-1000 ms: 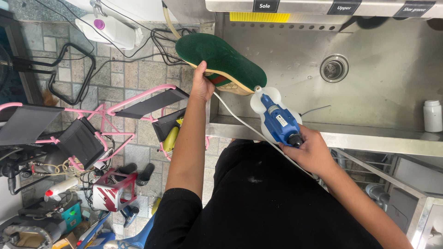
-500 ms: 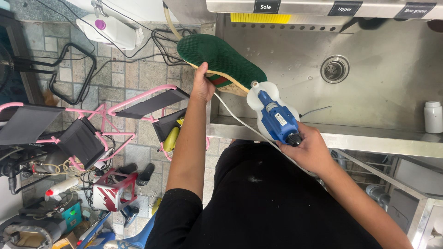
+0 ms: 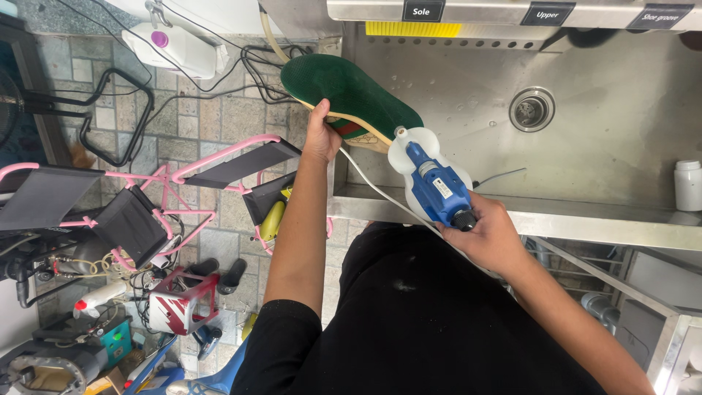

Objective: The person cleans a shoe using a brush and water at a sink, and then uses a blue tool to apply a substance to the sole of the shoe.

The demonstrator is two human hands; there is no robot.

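While both hands' fingers grip a green insole [image 3: 351, 95] and blue tool [image 3: 437, 192], a steel sink [image 3: 614, 139] adjoins tiled floor [image 3: 219, 117].

Steel sink [image 3: 621, 146] w/ drain [image 3: 531, 110]; grey tile floor [image 3: 219, 117], black cables [image 3: 117, 88], pink folding rack [image 3: 168, 190].

Bright, even light falls from above, and the steel sink [image 3: 599, 146] shows a soft sheen without harsh glare. Shadows are faint and short. The view is sharp throughout, with slight wide-angle stretching toward the corners.
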